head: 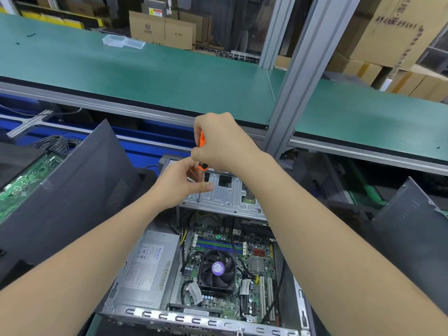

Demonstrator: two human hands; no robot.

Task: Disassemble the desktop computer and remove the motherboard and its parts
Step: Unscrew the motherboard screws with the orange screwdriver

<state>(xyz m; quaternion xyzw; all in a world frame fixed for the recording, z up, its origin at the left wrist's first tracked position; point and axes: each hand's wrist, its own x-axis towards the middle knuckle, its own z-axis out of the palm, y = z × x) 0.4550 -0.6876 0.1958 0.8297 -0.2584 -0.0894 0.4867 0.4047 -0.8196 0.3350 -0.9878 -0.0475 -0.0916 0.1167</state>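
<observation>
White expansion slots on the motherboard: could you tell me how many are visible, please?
2: left slot and right slot, side by side right of the CPU fan on the motherboard. The right forearm may hide others.

orange screwdriver (201, 141), green motherboard (230, 270) with purple-centred black fan (217, 268), teal shelf (145, 69).
</observation>
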